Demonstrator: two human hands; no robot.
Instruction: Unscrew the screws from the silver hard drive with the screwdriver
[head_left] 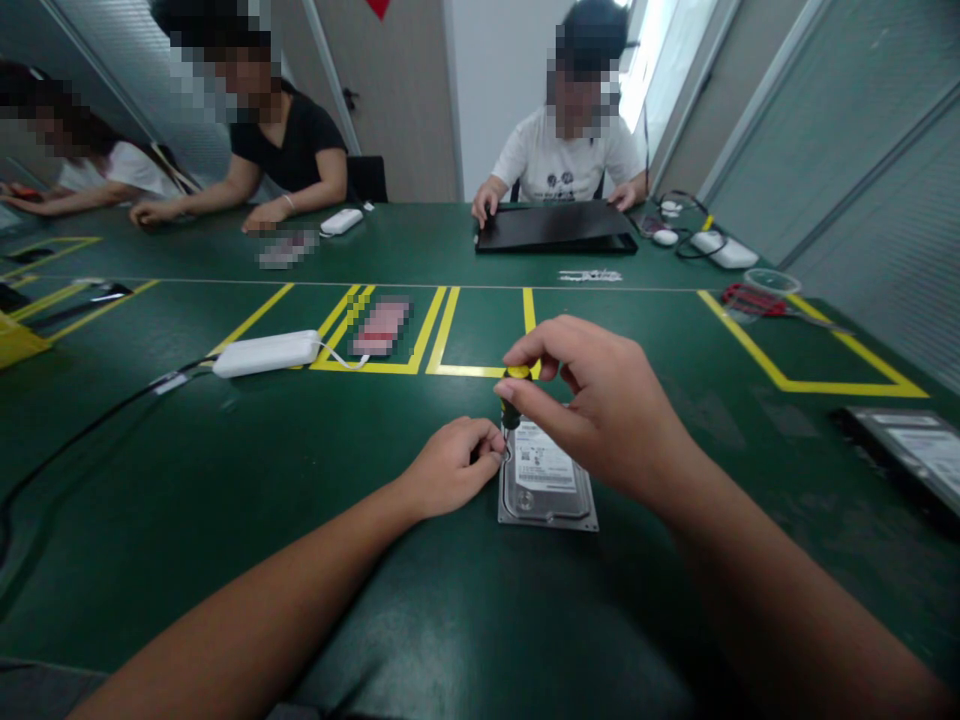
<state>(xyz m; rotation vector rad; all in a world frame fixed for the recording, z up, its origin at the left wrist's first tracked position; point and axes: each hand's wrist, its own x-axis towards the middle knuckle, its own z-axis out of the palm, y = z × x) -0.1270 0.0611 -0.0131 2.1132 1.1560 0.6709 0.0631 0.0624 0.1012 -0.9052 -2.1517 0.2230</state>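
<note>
A silver hard drive (536, 475) with a white label lies flat on the green table in front of me. My right hand (600, 400) pinches the yellow-topped handle of a small black and yellow screwdriver (511, 412). The screwdriver stands upright, its shaft meeting the drive's left edge. From the left, my left hand (457, 465) reaches in with thumb and index finger curled together, their tips right beside the shaft at that edge. What lies between those fingertips, if anything, is hidden.
A second hard drive (911, 445) lies at the far right. To the left are a white power strip (266, 353) with a black cable and a pink phone (382, 327). Across the table a person handles a black panel (555, 228). A red-handled tool (754, 300) lies at the right.
</note>
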